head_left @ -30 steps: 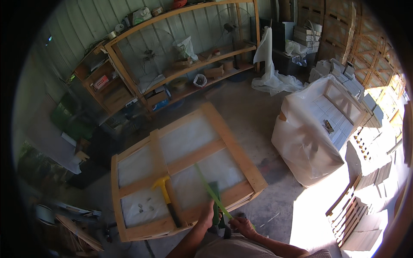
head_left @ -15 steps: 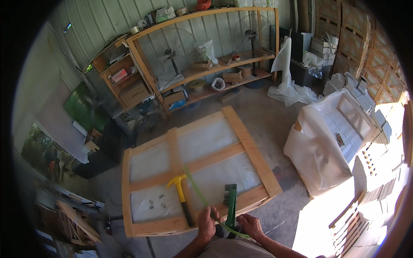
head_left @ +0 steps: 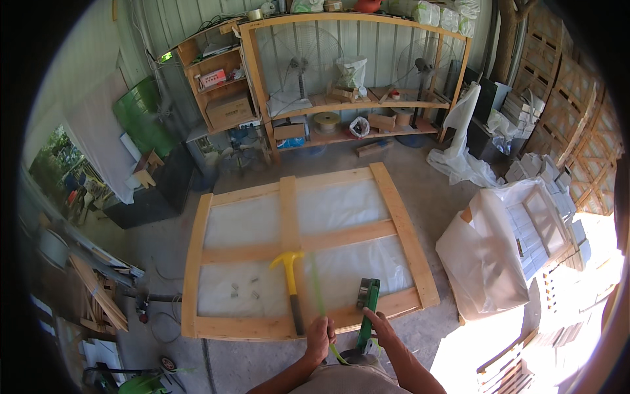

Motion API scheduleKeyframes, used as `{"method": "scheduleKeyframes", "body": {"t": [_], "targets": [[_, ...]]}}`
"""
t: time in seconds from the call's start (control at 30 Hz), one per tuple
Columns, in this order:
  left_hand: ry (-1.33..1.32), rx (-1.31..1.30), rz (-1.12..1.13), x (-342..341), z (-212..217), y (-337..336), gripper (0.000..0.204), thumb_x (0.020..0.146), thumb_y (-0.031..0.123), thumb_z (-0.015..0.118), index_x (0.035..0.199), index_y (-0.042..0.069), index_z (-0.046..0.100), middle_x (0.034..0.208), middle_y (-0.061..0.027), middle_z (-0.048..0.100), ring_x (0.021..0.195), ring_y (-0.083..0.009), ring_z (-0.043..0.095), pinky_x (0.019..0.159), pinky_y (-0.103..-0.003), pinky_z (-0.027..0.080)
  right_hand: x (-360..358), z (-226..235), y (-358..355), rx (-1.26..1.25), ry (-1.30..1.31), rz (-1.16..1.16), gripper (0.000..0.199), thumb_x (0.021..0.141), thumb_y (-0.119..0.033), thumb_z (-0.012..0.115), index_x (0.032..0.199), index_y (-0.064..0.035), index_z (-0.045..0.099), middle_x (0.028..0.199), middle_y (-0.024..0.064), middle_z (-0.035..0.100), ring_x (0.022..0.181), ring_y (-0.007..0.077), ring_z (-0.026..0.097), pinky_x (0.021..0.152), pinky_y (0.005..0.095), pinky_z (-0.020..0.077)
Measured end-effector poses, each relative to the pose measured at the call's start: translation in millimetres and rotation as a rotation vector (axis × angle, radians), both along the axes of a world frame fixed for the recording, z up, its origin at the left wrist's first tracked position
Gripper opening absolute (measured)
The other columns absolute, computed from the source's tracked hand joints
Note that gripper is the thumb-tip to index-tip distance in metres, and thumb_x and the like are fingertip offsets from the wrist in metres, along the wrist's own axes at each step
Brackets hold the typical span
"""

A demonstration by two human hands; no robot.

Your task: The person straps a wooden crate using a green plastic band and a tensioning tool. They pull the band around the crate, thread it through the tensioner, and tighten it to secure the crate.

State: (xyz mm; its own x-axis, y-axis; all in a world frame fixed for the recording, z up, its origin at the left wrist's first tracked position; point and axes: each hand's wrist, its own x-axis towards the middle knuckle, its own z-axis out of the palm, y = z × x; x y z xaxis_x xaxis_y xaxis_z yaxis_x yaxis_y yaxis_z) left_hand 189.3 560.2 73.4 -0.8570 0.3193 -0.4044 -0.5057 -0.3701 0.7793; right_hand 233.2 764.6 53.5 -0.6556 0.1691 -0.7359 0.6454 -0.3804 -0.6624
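A green plastic strap [head_left: 317, 284] runs up from my left hand [head_left: 319, 340], whose fingers are closed round it; more strap curves below toward my waist. My right hand [head_left: 388, 335] is on a dark green strapping tool [head_left: 373, 299], thumb and fingers against its side, just right of the left hand. The tool stands over the near edge of a wooden crate [head_left: 236, 326] covered in whitish film. A claw hammer [head_left: 291, 282] with yellow head and black grip lies on the crate's middle slat. Several small metal strap seals [head_left: 255, 295] lie on the film left of it.
A film-wrapped crate [head_left: 482, 253] of pale blocks stands at right, with pallets [head_left: 505, 374] near it. Wooden shelving [head_left: 357, 108] with fans and boxes lines the far wall. Planks [head_left: 98, 292] and a green wheeled machine [head_left: 141, 383] are at left.
The view has tilted and shifted, so the scene sits differently. My right hand has moved up along the strapping tool, from its lower end to its side. My left hand keeps the strap.
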Motion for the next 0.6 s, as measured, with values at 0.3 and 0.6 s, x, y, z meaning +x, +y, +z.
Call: {"method": "scheduleKeyframes", "body": {"t": [0.3, 0.6], "targets": [[-0.078, -0.026, 0.024, 10.0, -11.0, -10.4, 0.03, 0.099, 0.034, 0.045, 0.082, 0.01, 0.049, 0.057, -0.0007, 0.042, 0.044, -0.0133, 0.037, 0.045, -0.031, 0.036, -17.5, -61.6, 37.6, 0.244, 0.197, 0.254, 0.034, 0.077, -0.028, 0.07, 0.094, 0.0013, 0.066, 0.089, 0.0103, 0.065, 0.083, 0.019, 0.062, 0.074, 0.0389, 0.0503], [-0.137, -0.021, 0.016, 11.2, -19.0, 5.1, 0.032, 0.099, 0.037, 0.047, 0.085, 0.009, 0.052, 0.057, -0.0014, 0.043, 0.043, -0.0143, 0.037, 0.046, -0.033, 0.038, -49.0, 51.3, 183.9, 0.392, 0.191, 0.267, 0.042, 0.071, -0.023, 0.069, 0.101, 0.0063, 0.065, 0.087, 0.0125, 0.067, 0.077, 0.0215, 0.065, 0.07, 0.0329, 0.0516]]}}
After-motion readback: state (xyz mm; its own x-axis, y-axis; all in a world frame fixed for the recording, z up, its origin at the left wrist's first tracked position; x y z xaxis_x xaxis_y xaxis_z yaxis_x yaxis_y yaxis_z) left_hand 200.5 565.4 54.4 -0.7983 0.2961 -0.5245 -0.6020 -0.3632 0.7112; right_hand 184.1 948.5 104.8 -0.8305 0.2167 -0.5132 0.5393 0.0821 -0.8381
